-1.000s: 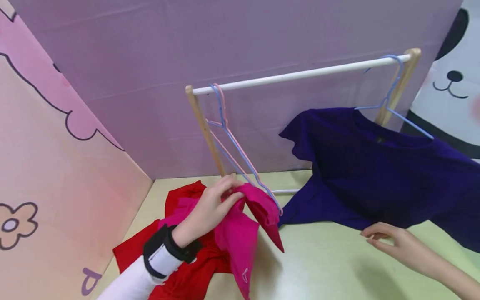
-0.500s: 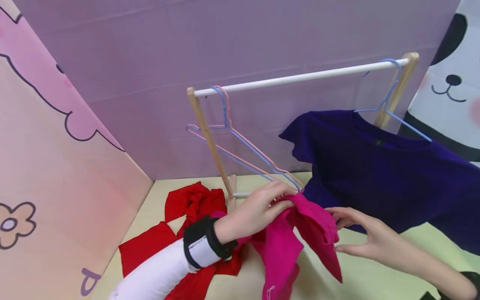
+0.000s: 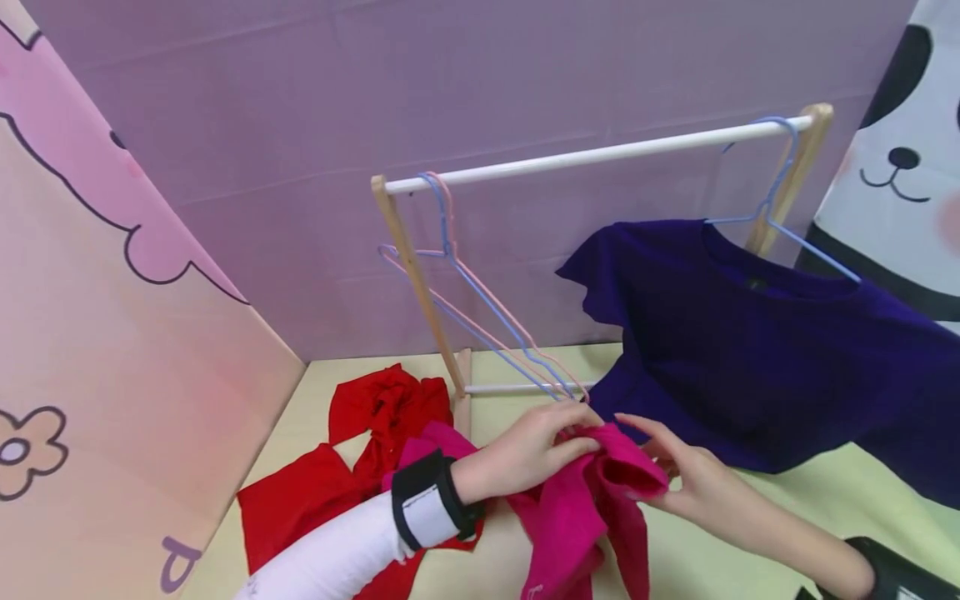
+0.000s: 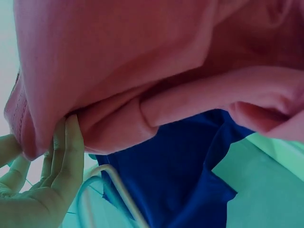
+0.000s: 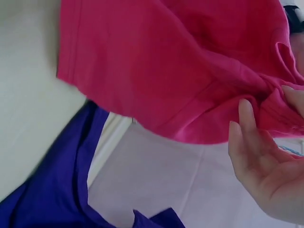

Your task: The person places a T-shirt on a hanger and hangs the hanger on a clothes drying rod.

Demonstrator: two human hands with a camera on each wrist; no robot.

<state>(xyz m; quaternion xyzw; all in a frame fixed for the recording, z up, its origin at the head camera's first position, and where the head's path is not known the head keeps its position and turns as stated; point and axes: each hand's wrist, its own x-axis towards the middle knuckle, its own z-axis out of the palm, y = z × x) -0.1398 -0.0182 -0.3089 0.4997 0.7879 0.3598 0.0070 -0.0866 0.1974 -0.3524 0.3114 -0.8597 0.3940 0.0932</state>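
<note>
In the head view my left hand (image 3: 528, 450) pinches the upper edge of a bright pink garment (image 3: 562, 517), whose folds hang to the table. My right hand (image 3: 697, 487) is at the garment's right edge, cloth between thumb and fingers. The right wrist view shows stitched hems on the pink cloth (image 5: 128, 71), bunched by the right hand (image 5: 266, 166). Fingers of the left hand (image 4: 42, 175) hold a fold in the left wrist view. Behind the hands, a dark blue T-shirt (image 3: 735, 350) hangs on a blue hanger (image 3: 813, 246).
A clothes rack with a white rail (image 3: 600, 156) stands at the back. Blue and pink hangers (image 3: 495, 304) hang at its left end, their lower corners close to my left hand. A crumpled red garment (image 3: 300, 492) lies on the table at left. A purple wall (image 3: 300, 167) is behind.
My left hand has carried the pink garment right, off the red one, then slightly down. My right hand has moved left from beneath the T-shirt to the pink cloth. The left-end hangers have swung.
</note>
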